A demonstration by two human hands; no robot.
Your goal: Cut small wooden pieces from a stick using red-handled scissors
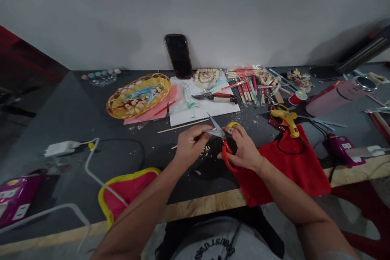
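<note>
Plainly, the right hand (246, 149) grips spread scissors (218, 133); at their nine o'clock, the left hand (190, 144) is curled, any held piece indistinct.

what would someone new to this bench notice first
Probably the open orange-handled scissors in the right hand, their blades close by the left hand. The bright red cloth on the table's right also stands out, as does the black smartphone leaning against the pale wall.
</note>
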